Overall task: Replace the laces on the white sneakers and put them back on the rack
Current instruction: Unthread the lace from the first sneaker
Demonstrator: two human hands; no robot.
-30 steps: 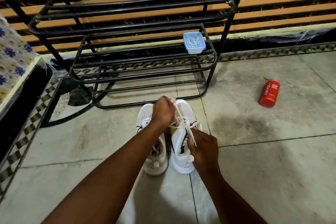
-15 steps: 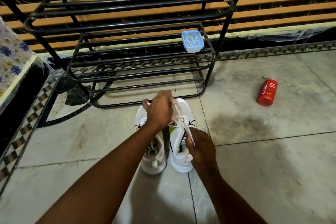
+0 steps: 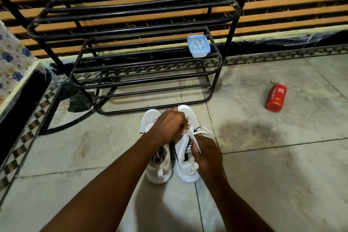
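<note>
While the left hand [image 3: 168,126] and right hand [image 3: 208,154] pinch the lace [image 3: 204,133] with curled fingers over the sneakers [image 3: 185,167] in front of the rack [image 3: 131,30], a hard tug might pull it out.

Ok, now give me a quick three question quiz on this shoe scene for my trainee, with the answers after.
1. True or false: both white sneakers already stand on the rack.
2. What sits on the rack? A: the red bottle. B: the pale blue container. C: a sneaker.
3. Which sneaker's lace do the left hand and right hand grip?
Key: 1 false, they stand on the floor in front of it. 2 B; the red bottle lies on the floor. 3 the one on the person's right.
</note>
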